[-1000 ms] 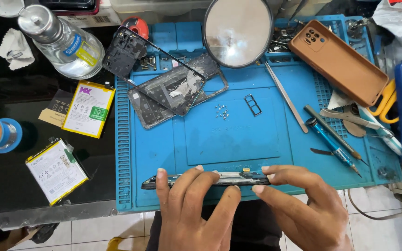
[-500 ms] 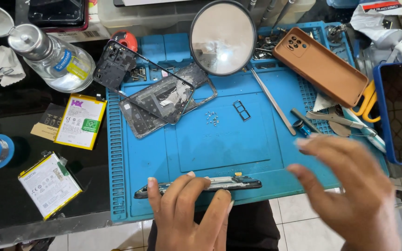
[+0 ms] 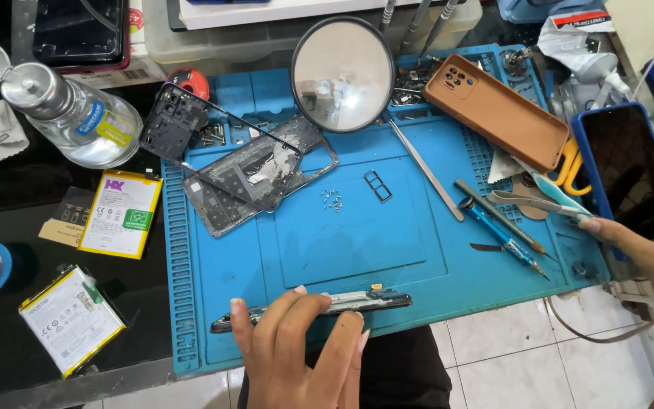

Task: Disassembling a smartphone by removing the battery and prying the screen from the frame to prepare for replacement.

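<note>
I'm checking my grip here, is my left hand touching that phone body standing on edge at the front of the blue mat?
Touching. The head view shows the left hand with its fingers laid over the phone body, no gap between them.

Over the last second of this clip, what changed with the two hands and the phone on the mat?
The right hand let go of the phone standing on edge at the front of the blue mat and swung out right, to the dark-screened phone in a blue case; whether it grips it is unclear. The left hand stayed holding the phone on edge. The loose screws and tools did not move.
</note>
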